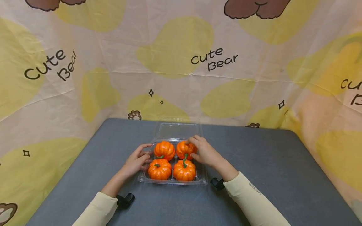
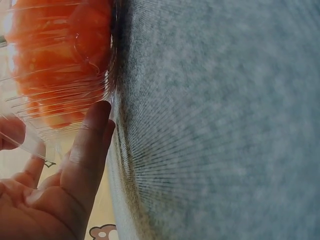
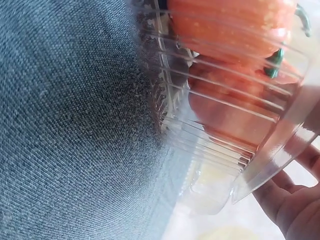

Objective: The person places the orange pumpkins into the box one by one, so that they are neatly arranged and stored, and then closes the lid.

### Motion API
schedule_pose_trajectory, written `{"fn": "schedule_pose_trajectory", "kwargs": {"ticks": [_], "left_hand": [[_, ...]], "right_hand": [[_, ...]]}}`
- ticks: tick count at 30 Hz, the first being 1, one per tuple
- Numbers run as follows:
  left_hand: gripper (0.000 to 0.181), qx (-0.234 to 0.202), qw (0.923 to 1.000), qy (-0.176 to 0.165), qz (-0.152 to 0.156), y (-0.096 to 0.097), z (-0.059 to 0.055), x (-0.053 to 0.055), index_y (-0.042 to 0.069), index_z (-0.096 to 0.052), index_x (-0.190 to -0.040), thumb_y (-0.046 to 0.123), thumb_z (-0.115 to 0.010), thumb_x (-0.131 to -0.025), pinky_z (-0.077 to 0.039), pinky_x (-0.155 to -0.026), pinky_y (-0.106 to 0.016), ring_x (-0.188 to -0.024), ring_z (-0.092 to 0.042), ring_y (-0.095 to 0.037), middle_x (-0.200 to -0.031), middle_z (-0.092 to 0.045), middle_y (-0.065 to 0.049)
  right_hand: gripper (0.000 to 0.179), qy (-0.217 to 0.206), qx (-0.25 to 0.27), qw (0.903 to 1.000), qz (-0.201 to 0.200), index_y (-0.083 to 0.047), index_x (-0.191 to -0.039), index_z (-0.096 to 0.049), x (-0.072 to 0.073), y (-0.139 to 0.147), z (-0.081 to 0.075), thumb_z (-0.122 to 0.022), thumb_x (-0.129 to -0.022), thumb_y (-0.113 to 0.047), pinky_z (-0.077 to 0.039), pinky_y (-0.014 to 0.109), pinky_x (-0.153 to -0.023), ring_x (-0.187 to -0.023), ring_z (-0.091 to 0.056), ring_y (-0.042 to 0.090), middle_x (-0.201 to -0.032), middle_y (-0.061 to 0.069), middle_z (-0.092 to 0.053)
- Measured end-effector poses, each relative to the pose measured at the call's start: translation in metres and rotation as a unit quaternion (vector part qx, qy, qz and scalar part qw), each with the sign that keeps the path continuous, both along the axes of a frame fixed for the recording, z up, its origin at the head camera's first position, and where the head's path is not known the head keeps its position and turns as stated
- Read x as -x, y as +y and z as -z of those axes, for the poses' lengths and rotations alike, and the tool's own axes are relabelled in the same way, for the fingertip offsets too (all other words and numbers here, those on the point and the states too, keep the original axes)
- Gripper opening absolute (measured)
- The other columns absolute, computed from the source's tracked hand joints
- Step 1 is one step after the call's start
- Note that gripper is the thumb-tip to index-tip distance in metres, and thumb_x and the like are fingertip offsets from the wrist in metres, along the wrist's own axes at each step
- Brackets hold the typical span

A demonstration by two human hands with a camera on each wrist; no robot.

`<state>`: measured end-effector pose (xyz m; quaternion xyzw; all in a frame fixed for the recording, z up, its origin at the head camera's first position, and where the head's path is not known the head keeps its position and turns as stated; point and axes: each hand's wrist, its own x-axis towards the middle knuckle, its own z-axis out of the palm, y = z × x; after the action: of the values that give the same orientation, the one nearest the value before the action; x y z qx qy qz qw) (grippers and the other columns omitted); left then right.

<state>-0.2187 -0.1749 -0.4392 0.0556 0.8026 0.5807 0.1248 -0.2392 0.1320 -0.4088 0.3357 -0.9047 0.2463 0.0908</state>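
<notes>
A clear plastic clamshell box lies on the table with its lid folded back. Several small orange toy pumpkins with green stems fill its tray, among them the front left pumpkin, the front right pumpkin and the back left pumpkin. My right hand reaches over the right wall and holds the back right pumpkin between thumb and fingers. On the other side, my left hand rests with extended fingers against the box's ribbed left wall, thumb near the rim.
The grey table extends around the box on both sides. Behind it hangs a printed cloth with yellow patches and lettering. A black wrist strap mount sits at the left cuff, another mount at the right.
</notes>
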Motion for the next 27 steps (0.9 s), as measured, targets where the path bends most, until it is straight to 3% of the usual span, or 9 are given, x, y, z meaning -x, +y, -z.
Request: {"fn": "schedule_pose_trajectory", "kwargs": {"ticks": [9, 17, 22, 27], "left_hand": [[0.047, 0.003, 1.0, 0.003, 0.0, -0.002, -0.002, -0.002, 0.014, -0.035, -0.145, 0.015, -0.045, -0.099, -0.058, -0.07, -0.037, -0.102, -0.066, -0.026, -0.139, -0.049, -0.027], [0.046, 0.001, 1.0, 0.003, 0.006, -0.001, -0.001, 0.0, 0.013, -0.035, -0.145, 0.014, -0.045, -0.099, -0.058, -0.069, -0.037, -0.102, -0.066, -0.027, -0.139, -0.048, -0.028], [0.046, 0.003, 1.0, 0.001, 0.003, 0.0, 0.0, 0.001, 0.013, -0.035, -0.144, 0.013, -0.044, -0.099, -0.058, -0.068, -0.036, -0.1, -0.066, -0.027, -0.138, -0.049, -0.028], [0.046, 0.001, 1.0, 0.002, 0.003, -0.001, 0.001, 0.002, 0.012, -0.035, -0.144, 0.011, -0.043, -0.099, -0.058, -0.068, -0.037, -0.101, -0.066, -0.028, -0.138, -0.049, -0.028]], "right_hand": [[0.038, 0.003, 0.011, 0.9999, 0.009, -0.009, -0.109, -0.061, -0.001, -0.002, -0.001, -0.076, -0.074, -0.001, -0.049, 0.045, -0.087, -0.099, -0.057, 0.03, -0.107, 0.009, -0.06], [0.045, -0.089, 0.043, 0.9943, 0.039, -0.016, -0.123, -0.059, -0.004, 0.004, -0.004, -0.073, -0.081, -0.007, -0.048, 0.034, -0.07, -0.089, -0.053, 0.029, -0.116, 0.012, -0.052], [0.043, -0.091, 0.084, 0.9919, 0.028, -0.014, -0.125, -0.058, 0.001, 0.011, -0.004, -0.071, -0.083, -0.012, -0.054, 0.042, -0.081, -0.102, -0.056, 0.03, -0.119, 0.015, -0.055], [0.036, -0.076, 0.139, 0.9857, 0.057, -0.015, -0.121, -0.061, 0.012, 0.02, -0.005, -0.069, -0.086, -0.016, -0.051, 0.051, -0.085, -0.106, -0.055, 0.034, -0.12, 0.013, -0.056]]}}
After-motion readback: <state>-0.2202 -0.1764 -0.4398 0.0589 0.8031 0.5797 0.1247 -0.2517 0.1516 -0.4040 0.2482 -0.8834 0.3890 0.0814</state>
